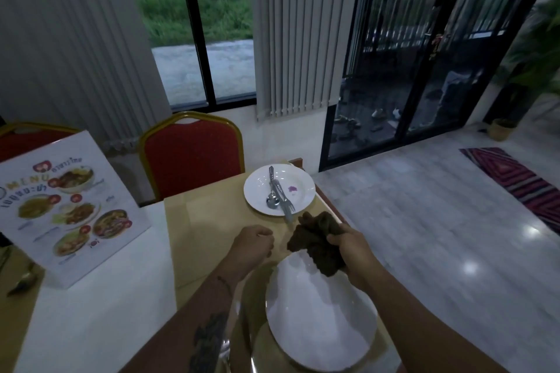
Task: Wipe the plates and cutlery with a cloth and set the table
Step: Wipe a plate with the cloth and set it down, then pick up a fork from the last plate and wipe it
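The near plate (pixel 321 318) looked smooth, glossy white ceramic. At its far rim, the brown cloth (pixel 315 247) looked soft, matt and crumpled. Beyond that plate, the spoon (pixel 271 200) and fork (pixel 287 206) were shiny metal; left of it, the tan table top (pixel 206 221) shone smooth.

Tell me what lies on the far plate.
A spoon and a fork lie on the far plate, beside a small purple mark. The plate surface under them is covered.

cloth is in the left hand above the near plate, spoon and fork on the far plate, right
No: the head view shows the cloth gripped in the right hand. The rest holds: it is above the near plate, spoon and fork on the far plate.
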